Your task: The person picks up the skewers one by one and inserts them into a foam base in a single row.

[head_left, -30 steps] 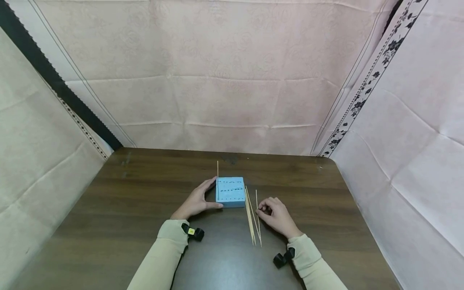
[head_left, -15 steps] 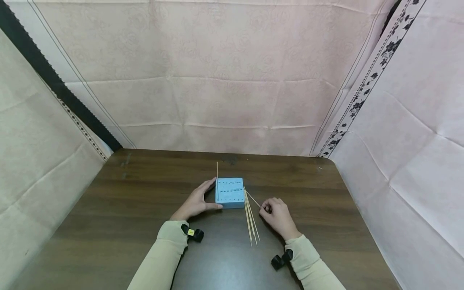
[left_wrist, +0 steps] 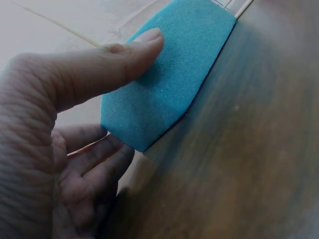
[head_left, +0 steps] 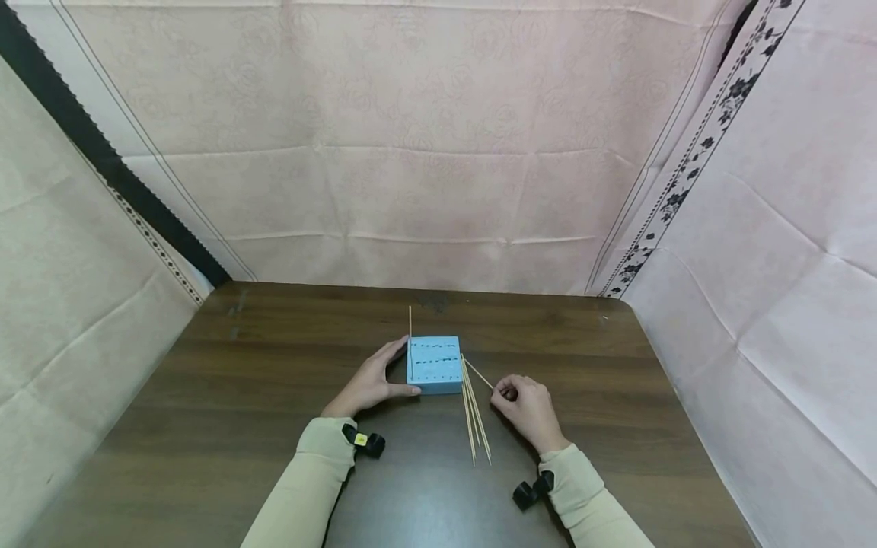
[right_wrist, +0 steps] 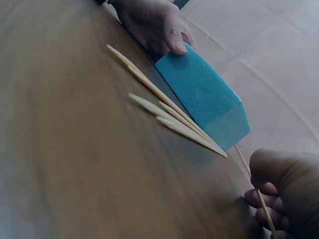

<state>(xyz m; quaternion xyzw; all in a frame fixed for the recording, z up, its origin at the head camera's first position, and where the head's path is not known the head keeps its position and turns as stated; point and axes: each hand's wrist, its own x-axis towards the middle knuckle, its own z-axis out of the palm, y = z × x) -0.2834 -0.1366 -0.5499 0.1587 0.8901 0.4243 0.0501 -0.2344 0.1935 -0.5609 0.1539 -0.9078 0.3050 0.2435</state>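
A light blue foam block [head_left: 435,360], its top marked with rows of small dark holes, sits on the table. My left hand [head_left: 373,387] grips its left side, thumb [left_wrist: 144,50] on the near face and fingers at the far left. One thin wooden skewer [head_left: 410,321] stands upright at the block's left edge. Between thumb and fingertips my right hand [head_left: 526,411] pinches another skewer [right_wrist: 242,158], which slants up-left toward the block's right side. Several loose skewers [head_left: 473,415] lie fanned beside the block, their pointed ends [right_wrist: 142,102] toward me.
The brown wooden table [head_left: 274,426] has a far edge just behind the block. Pale patterned cloth [head_left: 438,152] hangs at the back, with more cloth [head_left: 774,342] along both sides. Each wrist carries a small black camera [head_left: 526,495].
The skewer in my right hand has swung from pointing away from me to slanting toward the block, apart from the loose ones. That hand shifted slightly right; my left hand and the block stayed.
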